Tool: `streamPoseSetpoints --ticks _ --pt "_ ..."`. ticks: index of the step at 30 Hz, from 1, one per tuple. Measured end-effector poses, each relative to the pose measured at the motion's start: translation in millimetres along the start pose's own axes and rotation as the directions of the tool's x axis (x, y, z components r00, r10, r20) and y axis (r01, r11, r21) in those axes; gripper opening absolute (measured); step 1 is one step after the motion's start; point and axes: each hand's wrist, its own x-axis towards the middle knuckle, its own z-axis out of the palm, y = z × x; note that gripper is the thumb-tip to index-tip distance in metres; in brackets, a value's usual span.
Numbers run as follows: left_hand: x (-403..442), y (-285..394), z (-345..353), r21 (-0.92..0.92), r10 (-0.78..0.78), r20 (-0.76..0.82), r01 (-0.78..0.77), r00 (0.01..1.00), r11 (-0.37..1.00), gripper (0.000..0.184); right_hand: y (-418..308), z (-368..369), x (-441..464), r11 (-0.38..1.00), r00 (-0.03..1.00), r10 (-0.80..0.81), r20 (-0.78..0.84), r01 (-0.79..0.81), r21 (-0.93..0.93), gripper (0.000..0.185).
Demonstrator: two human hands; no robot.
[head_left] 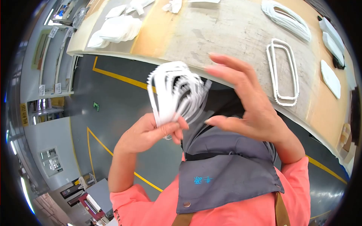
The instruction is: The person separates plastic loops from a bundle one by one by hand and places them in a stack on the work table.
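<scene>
My left hand (152, 130) is closed around the lower end of a bundle of thin white loops (175, 81). The strips look flat, with small notches along their edges, and they fan out upward, partly blurred. To the right of the bundle is my right hand (249, 100), raised with thumb and fingers spread wide and nothing between them. Both hands are in front of the table's near edge, above my grey apron (230, 184). What kind of part the loops are, I cannot tell.
On the worktable (211, 34) lie two rounded rectangular white rings (270, 71), a thick stack of similar rings (286, 20) and a pile of flat white pieces (117, 29). A white oval pad (330, 79) sits at the right. Yellow lines (120, 79) mark the grey floor.
</scene>
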Motion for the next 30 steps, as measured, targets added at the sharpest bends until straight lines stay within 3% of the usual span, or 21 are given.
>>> streamPoseSetpoints --ticks 2,5,7,8,11,12,18,21,24,27,30 --pt "-2 12 6 0.214 0.023 0.16 -0.058 0.987 0.975 0.021 -1 1 8 0.996 0.995 -0.064 0.071 0.068 -0.055 0.088" --pt "-3 30 18 0.395 0.012 0.248 -0.113 0.969 0.912 0.019 7 2 16 0.993 0.961 -0.119 0.249 0.109 0.053 0.101" --pt "-4 34 19 0.477 0.011 0.233 -0.124 0.972 0.87 0.018 18 4 21 0.971 0.905 -0.147 0.399 0.055 0.233 0.102" --pt "-3 34 19 0.506 0.015 0.222 -0.128 0.975 0.853 0.018 22 7 21 0.956 0.906 -0.138 0.4 0.016 0.294 0.081" --pt "-3 32 14 0.551 0.029 0.181 -0.126 0.983 0.825 0.018 25 6 21 0.946 0.86 -0.051 0.508 -0.122 0.302 0.064" --pt "-3 31 11 0.56 0.035 0.167 -0.124 0.985 0.819 0.017 24 5 20 0.939 0.859 0.015 0.511 -0.188 0.288 0.04" --pt "4 31 1 0.536 0.078 0.129 -0.136 0.989 0.833 0.017 21 0 21 0.924 0.832 0.097 0.546 -0.279 0.261 0.022" --pt "9 35 -4 0.556 0.061 0.136 -0.127 0.989 0.821 0.016 16 -3 23 0.909 0.885 0.178 0.431 -0.316 0.273 0.018" --pt "15 36 -7 0.451 0.156 0.167 -0.216 0.974 0.866 0.018 3 -22 33 0.971 0.948 0.104 0.3 -0.162 0.173 0.016" --pt "25 49 -8 0.42 0.255 0.247 -0.341 0.935 0.841 0.026 -21 -55 48 0.998 0.949 0.061 0.308 -0.068 0.012 0.016" --pt "39 54 -10 0.364 0.174 0.156 -0.22 0.972 0.905 0.028 -34 -82 59 0.998 0.965 0.035 0.26 -0.019 -0.066 0.016"
